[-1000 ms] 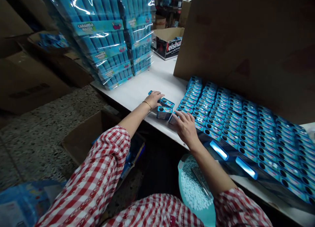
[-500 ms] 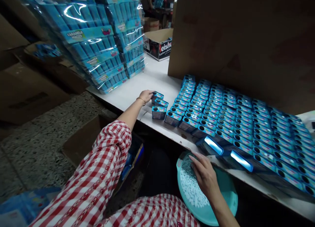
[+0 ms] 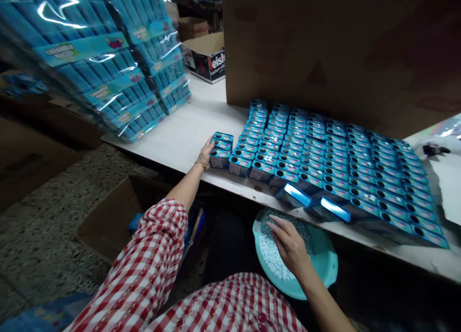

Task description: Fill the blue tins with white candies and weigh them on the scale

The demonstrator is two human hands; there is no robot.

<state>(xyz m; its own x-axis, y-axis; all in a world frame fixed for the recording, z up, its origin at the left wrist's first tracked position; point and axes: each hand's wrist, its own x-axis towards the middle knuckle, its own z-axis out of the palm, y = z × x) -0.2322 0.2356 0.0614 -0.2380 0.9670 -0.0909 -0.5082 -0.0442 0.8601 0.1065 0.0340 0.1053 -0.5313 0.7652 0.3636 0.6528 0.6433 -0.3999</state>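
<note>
Many boxy tins point(image 3: 324, 164), round basin point(image 3: 326, 274), smooth pellets point(image 3: 272, 257)

Two arms out, hands well apart.
The left hand point(image 3: 206, 154) reaches far forward, elbow nearly straight, fingers together and flat; the right hand point(image 3: 290, 245) is close to the body, palm down, fingers loosely spread.

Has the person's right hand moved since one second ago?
Yes. The right hand left the small blue boxes on the white table and came down into the round teal plastic basin below the table edge.
</note>
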